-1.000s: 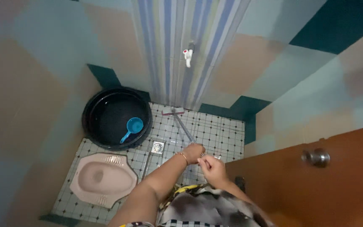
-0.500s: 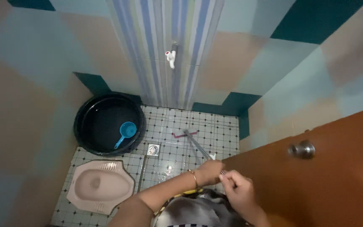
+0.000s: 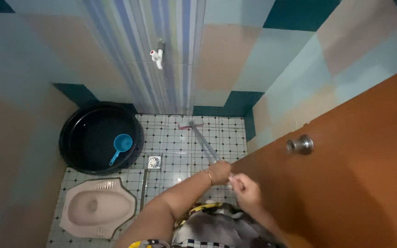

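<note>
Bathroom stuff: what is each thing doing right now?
Left hand: gripping the metal handle.
Right hand: gripping the handle's near end.
Floor scrubber: tilted, pink head on the floor by the wall.
Black tub: holds water.
Blue dipper: inside the tub.
Wall tap: no water coming out.
Brown door: swung open.

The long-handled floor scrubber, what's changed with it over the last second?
The long-handled floor scrubber with the pink head was pulled back mid-floor, then pushed out again to the base of the striped tiled wall. Left hand and right hand kept gripping its metal handle. Black round tub stayed put.
</note>
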